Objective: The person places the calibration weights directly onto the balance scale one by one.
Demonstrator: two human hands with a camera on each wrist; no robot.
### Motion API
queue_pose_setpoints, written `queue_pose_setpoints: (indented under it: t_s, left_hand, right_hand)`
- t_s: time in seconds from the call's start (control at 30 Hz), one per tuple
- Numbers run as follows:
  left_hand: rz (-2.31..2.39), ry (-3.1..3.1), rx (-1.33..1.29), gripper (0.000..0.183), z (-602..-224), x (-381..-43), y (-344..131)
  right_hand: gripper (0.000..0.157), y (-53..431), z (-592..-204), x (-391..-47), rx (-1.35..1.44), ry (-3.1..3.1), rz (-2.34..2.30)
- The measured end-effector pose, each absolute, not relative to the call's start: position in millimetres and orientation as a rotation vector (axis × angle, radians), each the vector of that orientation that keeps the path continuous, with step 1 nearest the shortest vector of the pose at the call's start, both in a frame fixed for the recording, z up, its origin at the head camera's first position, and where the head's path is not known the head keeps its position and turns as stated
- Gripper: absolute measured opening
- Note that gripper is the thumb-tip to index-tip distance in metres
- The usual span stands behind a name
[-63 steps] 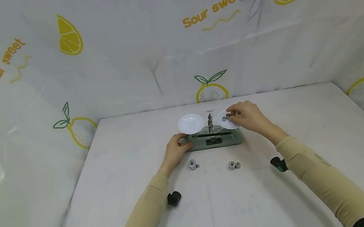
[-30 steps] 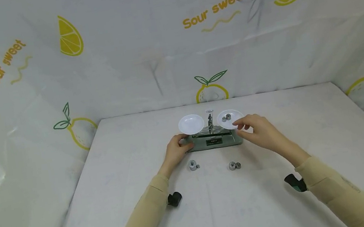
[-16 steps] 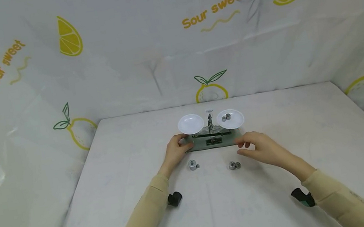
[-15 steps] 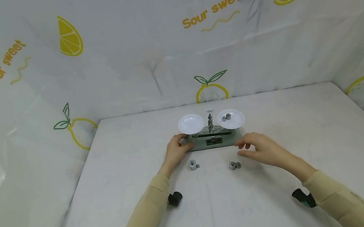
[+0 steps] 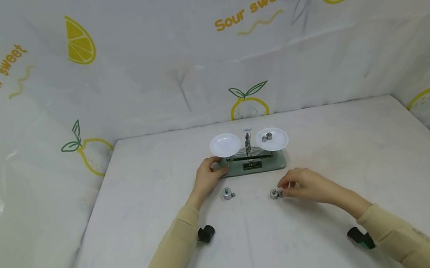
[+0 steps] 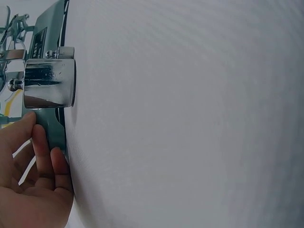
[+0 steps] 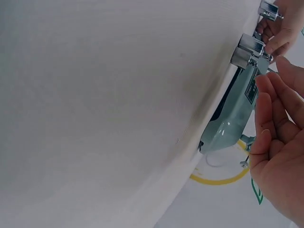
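Observation:
A green-based balance scale (image 5: 237, 168) stands mid-table with two white pans. My left hand (image 5: 205, 177) grips the left end of its base, thumb in front. Two small metal weights (image 5: 269, 135) sit on the right pan (image 5: 279, 143); the left pan (image 5: 225, 145) is bare. In front of the scale, my right hand (image 5: 309, 186) has its fingertips right at a pair of metal weights, a larger one (image 5: 274, 194) and a smaller one (image 5: 281, 194). In the right wrist view its thumb and fingers are apart, loosely bent, close to those weights (image 7: 242, 57).
Another larger weight (image 5: 226, 193) with a tiny one (image 5: 233, 195) beside it stands on the white table (image 5: 153, 172) near my left hand. A white lemon-print sheet (image 5: 172, 75) hangs behind the table's far edge. A black wrist camera (image 5: 206, 233) shows at my left sleeve.
My right hand let go of a small weight on the right pan, then drew back and came down to the pair of weights in front. My left hand stays on the base.

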State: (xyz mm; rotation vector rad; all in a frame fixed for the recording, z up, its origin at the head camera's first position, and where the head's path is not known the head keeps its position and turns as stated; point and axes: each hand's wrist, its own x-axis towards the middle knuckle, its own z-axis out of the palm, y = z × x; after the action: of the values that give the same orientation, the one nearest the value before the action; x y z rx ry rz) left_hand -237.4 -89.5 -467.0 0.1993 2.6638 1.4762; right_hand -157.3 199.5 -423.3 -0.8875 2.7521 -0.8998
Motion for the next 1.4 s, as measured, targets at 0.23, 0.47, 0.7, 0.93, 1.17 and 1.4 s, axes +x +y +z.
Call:
queue_pose_setpoints:
  t_s: [0.23, 0.47, 0.7, 0.93, 1.17, 1.4]
  left_hand:
    - [1.476, 2.663, 0.204, 0.042, -466.7, -238.0, -90.7]
    - [1.481, 2.661, 0.208, 0.042, -469.4, -240.0, -90.8]
    - [1.502, 2.64, 0.211, 0.044, -468.8, -238.9, -92.1]
    - [1.509, 2.629, 0.225, 0.044, -470.6, -241.1, -92.8]
    - [1.518, 2.626, 0.215, 0.044, -471.9, -241.6, -92.9]
    - [1.511, 2.625, 0.214, 0.045, -470.2, -240.7, -92.5]
  right_hand:
    - [0.017, 195.1, -429.6, -162.7, -0.924, 2.743, -0.796]
    - [0.015, 194.1, -433.3, -166.7, -0.936, 2.734, -0.764]
    - [0.015, 191.5, -435.2, -168.2, -0.864, 2.702, -0.753]
    - [0.013, 191.8, -434.3, -167.8, -0.811, 2.701, -0.724]
    - [0.012, 199.2, -424.9, -165.8, -0.732, 2.704, -0.74]
    - [0.013, 202.6, -416.1, -167.0, -0.703, 2.759, -0.83]
